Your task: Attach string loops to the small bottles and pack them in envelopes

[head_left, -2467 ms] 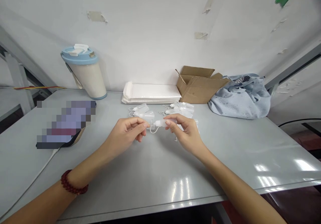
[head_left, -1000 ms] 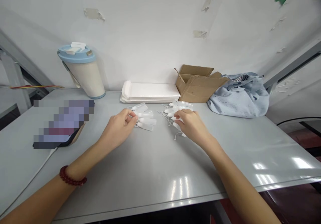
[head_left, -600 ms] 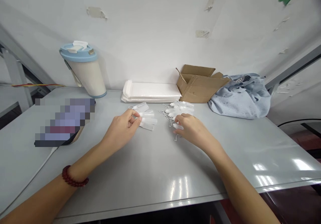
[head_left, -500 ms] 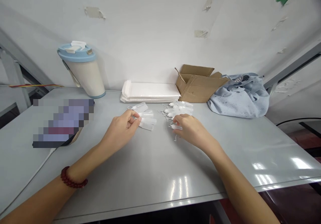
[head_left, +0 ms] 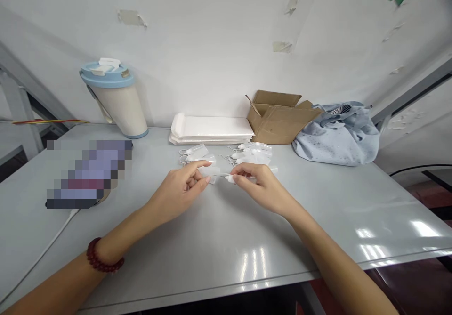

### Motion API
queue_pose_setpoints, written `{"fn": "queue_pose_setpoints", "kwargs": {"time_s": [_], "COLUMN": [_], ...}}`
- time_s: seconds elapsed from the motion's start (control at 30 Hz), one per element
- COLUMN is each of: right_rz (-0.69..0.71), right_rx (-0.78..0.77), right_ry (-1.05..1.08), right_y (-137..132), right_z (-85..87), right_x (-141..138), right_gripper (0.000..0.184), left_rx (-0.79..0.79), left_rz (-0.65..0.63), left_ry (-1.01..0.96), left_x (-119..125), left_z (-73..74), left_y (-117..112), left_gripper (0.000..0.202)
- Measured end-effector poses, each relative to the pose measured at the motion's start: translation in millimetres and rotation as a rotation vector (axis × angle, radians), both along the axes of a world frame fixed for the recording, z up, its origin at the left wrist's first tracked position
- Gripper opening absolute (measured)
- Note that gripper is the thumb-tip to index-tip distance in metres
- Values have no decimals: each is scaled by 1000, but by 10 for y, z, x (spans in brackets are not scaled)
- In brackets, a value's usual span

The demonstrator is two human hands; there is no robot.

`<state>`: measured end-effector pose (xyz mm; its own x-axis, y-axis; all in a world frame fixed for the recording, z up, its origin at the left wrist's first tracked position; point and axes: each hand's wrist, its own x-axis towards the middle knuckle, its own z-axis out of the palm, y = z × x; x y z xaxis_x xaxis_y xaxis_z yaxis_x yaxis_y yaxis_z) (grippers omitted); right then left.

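My right hand (head_left: 259, 185) pinches a small white piece (head_left: 229, 178) with a thin cord at its left end, just above the table. It looks like the small translucent tube-shaped pieces with white tips and cords in the right pile (head_left: 247, 154) behind that hand. My left hand (head_left: 187, 186) is open, thumb and index finger apart, its other fingers curled. Nothing shows in its grasp. It partly covers the left group of similar clear pieces (head_left: 198, 152), some with looped cords. The fingertips of both hands face each other across a narrow gap.
White padded envelopes (head_left: 215, 125) lie stacked against the wall, beside an open cardboard box (head_left: 278, 122). A blue-grey cloth bag (head_left: 339, 138) sits at right. On the left stand a lidded tumbler (head_left: 122, 103) and a blurred-out phone (head_left: 95, 171) with a white cable (head_left: 42, 254).
My right hand has moved left from beside the right pile, bringing one small white piece with it. My left thumb and index finger have spread apart, and that hand has shifted slightly right.
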<state>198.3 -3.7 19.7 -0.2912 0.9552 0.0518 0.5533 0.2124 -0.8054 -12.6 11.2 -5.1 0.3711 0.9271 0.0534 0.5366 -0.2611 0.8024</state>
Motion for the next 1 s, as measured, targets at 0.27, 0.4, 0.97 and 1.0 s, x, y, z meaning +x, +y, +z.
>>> {"fn": "queue_pose_setpoints", "kwargs": {"time_s": [0.27,0.4,0.97,1.0], "right_rz": [23,9,25,26], "right_rx": [-110,-102,-89,-90], "right_ry": [173,193,195,198], "right_y": [-10,5,-29,-30], "right_z": [-61,-81,-51,-51], "right_x": [-40,-32,-80,-80], "right_gripper": [18,17,18,17], "left_rx": [-71,-152,-447,-450], "left_rz": [-115,-86,-106,-109], "left_ry": [37,-1,-286,-291], "left_x": [32,31,2,5], "left_z": [14,23,64,66], "left_y": [-50,-54,-10,-12], "left_gripper": [30,30,32,32]}}
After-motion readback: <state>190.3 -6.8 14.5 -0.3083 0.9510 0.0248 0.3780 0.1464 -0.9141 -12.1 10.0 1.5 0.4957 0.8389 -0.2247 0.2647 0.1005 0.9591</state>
